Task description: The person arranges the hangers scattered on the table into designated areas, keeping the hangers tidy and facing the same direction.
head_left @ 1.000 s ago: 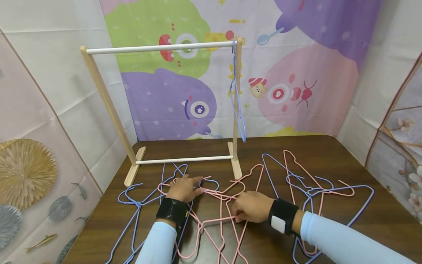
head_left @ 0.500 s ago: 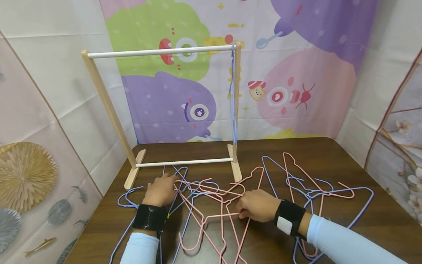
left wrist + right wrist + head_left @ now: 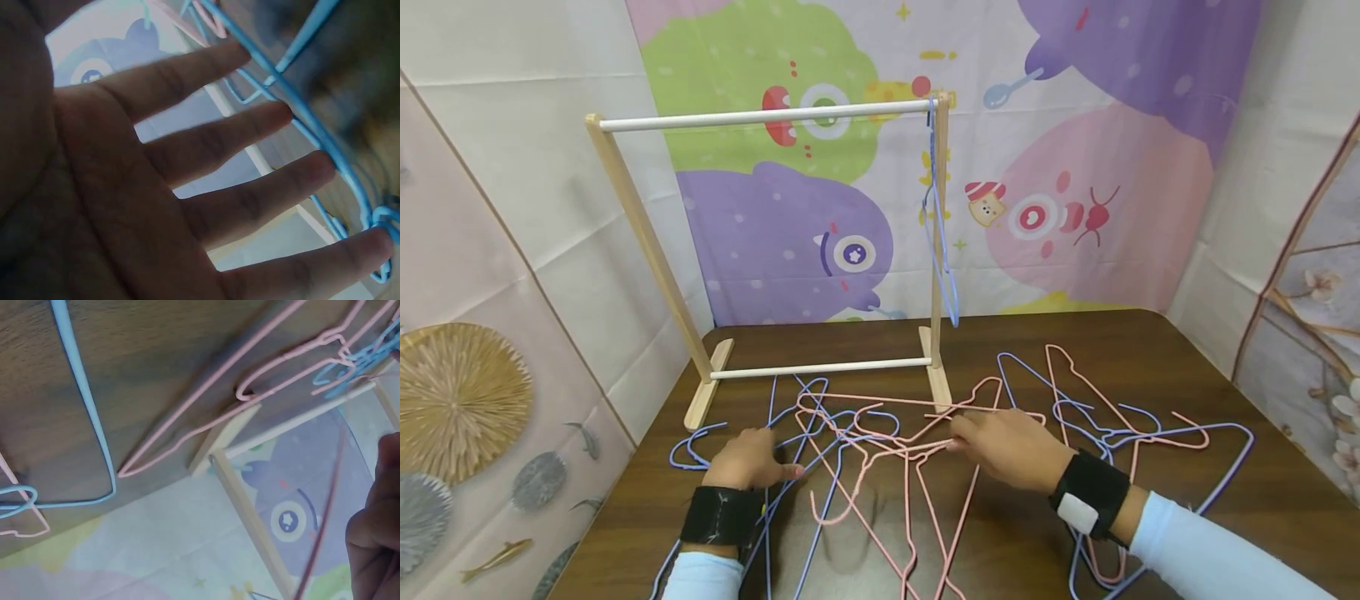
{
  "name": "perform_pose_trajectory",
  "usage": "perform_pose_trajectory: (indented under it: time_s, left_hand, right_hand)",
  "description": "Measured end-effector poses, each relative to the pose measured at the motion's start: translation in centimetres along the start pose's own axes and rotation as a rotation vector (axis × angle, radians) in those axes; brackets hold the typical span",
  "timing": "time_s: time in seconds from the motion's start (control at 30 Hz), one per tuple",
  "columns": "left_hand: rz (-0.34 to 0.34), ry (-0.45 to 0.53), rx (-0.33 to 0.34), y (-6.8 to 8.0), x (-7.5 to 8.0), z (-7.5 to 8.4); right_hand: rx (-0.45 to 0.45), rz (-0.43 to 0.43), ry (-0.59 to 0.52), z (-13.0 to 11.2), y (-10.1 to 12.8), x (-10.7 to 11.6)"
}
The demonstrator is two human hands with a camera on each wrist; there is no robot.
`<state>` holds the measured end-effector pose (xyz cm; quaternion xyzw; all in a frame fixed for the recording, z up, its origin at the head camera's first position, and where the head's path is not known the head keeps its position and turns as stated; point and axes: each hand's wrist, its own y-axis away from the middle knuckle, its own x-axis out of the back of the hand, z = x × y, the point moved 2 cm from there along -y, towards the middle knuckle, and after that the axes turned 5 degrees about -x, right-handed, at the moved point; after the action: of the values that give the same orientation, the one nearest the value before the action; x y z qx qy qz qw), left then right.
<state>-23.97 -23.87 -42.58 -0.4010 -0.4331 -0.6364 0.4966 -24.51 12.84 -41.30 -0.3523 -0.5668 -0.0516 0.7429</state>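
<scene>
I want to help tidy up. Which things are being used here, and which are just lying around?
In use:
right hand gripping a pink hanger
left hand pressing on blue hangers
wooden rack
blue hanger on the rail

Lying about:
hangers at the right
cartoon backdrop

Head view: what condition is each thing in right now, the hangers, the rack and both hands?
Wooden rack: upright on the table.
Blue hanger on the rack: hung at the rail's right end.
Pink hanger: partly lifted, pinched by the right hand, tangled with others.
Loose hangers: lying flat, interlocked.
Left hand: fingers straight, pressing blue hangers down.
Right hand: fingers curled, pinching the pink wire.
</scene>
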Motion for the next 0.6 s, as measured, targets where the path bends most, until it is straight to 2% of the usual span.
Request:
perform_pose_trajectory:
  time_s: [0.13,0.3,0.47,0.6]
  left_hand:
    - [-0.008,0.018,-0.017,-0.1,-0.4,-0.1]
    - [-0.028,0.033,-0.039,-0.2,-0.4,0.0]
    - [-0.027,0.039,-0.042,-0.1,-0.5,0.0]
    - [-0.014,0.032,-0.051,-0.2,-0.5,-0.1]
  right_hand:
    - [-0.112,-0.012,-0.07,-0.3,0.0,0.9]
    - [-0.261,-0.094,-0.322,-0.7,-0.2,1.3]
    - [-0.341,-0.11,-0.524,-1.0,-0.4,1.4]
    - [-0.372,-0.113,-0.6,-1.2,-0.6,1.5]
